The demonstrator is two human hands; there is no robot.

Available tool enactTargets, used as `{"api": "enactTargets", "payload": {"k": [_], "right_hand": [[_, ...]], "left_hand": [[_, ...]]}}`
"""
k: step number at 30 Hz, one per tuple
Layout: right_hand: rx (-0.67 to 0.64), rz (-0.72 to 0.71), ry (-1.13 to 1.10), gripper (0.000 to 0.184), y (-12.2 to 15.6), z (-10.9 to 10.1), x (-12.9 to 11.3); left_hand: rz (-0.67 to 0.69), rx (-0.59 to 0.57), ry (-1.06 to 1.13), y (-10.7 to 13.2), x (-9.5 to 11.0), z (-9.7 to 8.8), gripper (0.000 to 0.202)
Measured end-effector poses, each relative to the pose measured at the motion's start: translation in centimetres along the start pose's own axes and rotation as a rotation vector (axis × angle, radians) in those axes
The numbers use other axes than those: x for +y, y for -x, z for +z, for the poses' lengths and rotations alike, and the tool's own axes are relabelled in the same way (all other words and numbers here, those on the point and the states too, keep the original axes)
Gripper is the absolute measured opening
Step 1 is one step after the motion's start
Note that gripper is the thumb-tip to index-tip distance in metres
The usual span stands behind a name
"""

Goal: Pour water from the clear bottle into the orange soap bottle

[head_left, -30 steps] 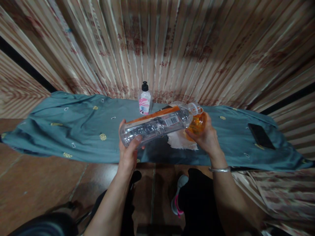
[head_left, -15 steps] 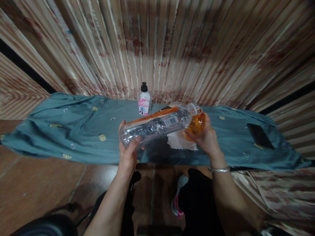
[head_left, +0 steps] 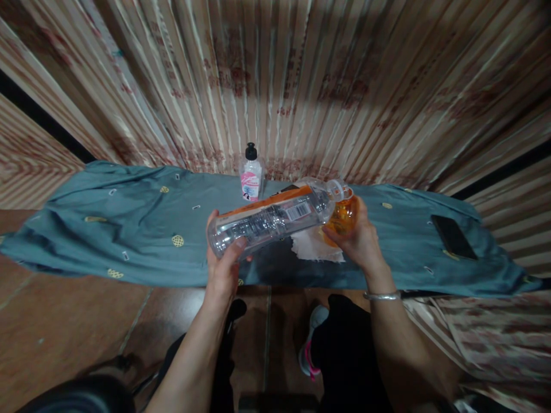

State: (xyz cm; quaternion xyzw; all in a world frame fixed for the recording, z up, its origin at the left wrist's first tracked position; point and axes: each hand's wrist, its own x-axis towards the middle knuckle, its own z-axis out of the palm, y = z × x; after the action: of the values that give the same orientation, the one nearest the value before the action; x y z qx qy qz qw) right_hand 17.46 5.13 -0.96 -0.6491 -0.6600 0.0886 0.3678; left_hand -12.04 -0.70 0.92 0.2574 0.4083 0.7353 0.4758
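Nearer us than the dispenser (head_left: 250, 184), our left hand (head_left: 222, 268) grips the bottle (head_left: 273, 221); right of the dispenser, our right hand (head_left: 364, 241) clasps the amber vessel (head_left: 344, 217) by the bottle's mouth. We judge this aligning, calling for steady grips next.

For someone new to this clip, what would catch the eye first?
Probably the large clear bottle in mid-view, tilted in the left hand, its neck overlapping an orange see-through container in the right hand. Next, the black-capped bottle standing at the back of the green cloth, and the dark phone lying toward its right end.
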Motion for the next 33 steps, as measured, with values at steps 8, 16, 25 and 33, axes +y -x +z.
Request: {"api": "enactTargets", "payload": {"k": [8, 16, 25, 33], "right_hand": [[-0.011, 0.003, 0.004, 0.108, 0.0, -0.08, -0.11], [-0.005, 0.019, 0.006, 0.108, -0.03, -0.09, -0.41], [-0.003, 0.012, 0.012, 0.109, 0.01, -0.15, -0.5], [-0.001, 0.0, 0.024, 0.109, 0.09, 0.02, -0.18]], "left_hand": [[-0.014, 0.007, -0.002, 0.05, 0.27, -0.1, 0.094], [-0.017, 0.027, 0.004, 0.07, 0.32, 0.0, 0.096], [-0.007, 0.003, -0.027, 0.02, 0.48, -0.14, 0.095], [0.001, 0.005, -0.007, -0.05, 0.36, -0.29, 0.09]]}}
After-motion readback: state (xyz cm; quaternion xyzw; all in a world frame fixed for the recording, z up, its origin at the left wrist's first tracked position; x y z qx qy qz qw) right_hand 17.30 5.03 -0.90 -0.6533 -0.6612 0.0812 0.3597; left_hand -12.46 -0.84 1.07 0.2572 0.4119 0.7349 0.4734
